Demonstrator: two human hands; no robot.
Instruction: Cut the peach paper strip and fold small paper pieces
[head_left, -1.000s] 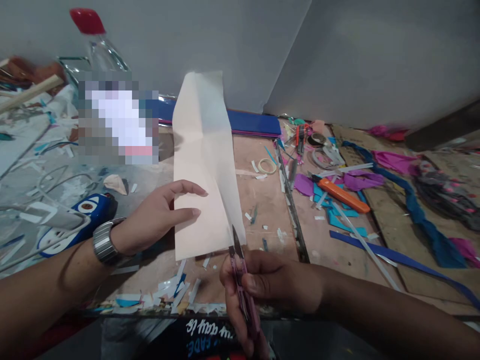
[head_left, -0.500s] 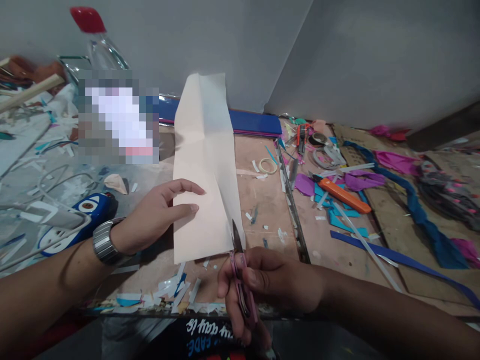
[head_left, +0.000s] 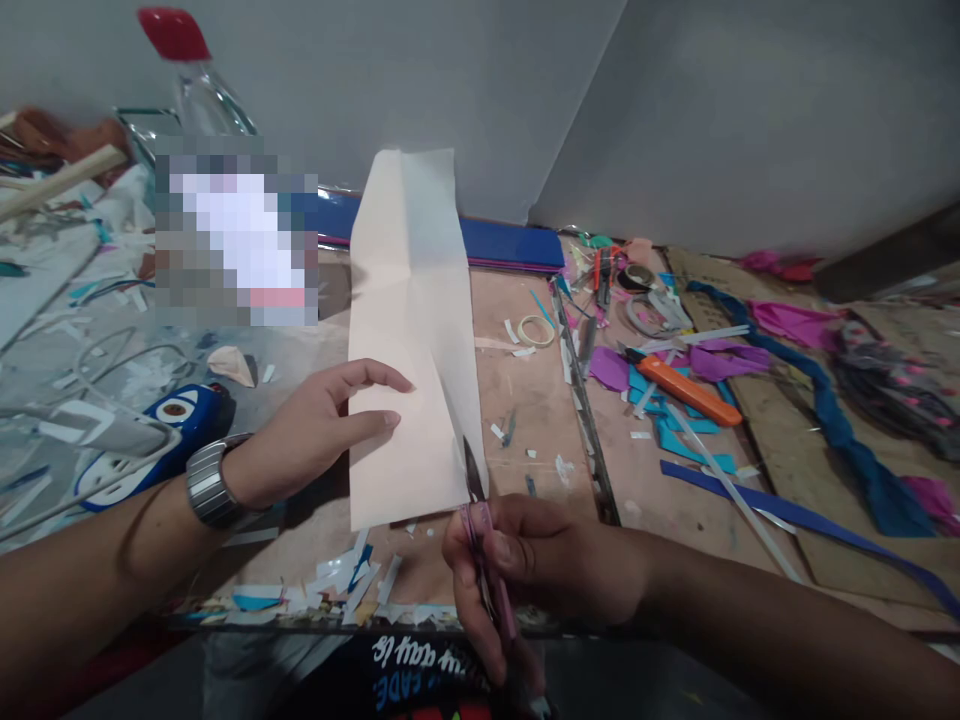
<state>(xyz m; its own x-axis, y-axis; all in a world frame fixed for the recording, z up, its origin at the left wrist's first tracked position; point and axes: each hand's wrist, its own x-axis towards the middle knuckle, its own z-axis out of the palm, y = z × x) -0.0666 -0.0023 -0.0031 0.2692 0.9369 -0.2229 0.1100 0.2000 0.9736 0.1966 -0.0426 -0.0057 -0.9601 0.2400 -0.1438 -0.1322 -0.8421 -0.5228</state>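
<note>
A long cream sheet of paper (head_left: 405, 330) with creases across it stands out from the worktop, its upper end near the wall. My left hand (head_left: 330, 425), a metal watch on its wrist, holds the sheet's lower left part, thumb and forefinger apart on its face; the other fingers are hidden. In my right hand (head_left: 525, 560) is a pair of small scissors (head_left: 474, 475) with pink handles. Their blades are nearly together at the sheet's lower right corner, where a slit or fold line runs upward.
Blue flat packs (head_left: 514, 243) lie behind the paper. To the right are an orange utility knife (head_left: 690, 388), a tape roll (head_left: 536, 331), and purple and blue scraps. On the left, a blue power strip (head_left: 169, 430) has cables, near a red-capped bottle (head_left: 210, 100). Paper snippets litter the front edge.
The scissors' blades have come together and the fingers of my right hand have drawn closer around the handles. The sheet has shifted very slightly; my left hand stays in place.
</note>
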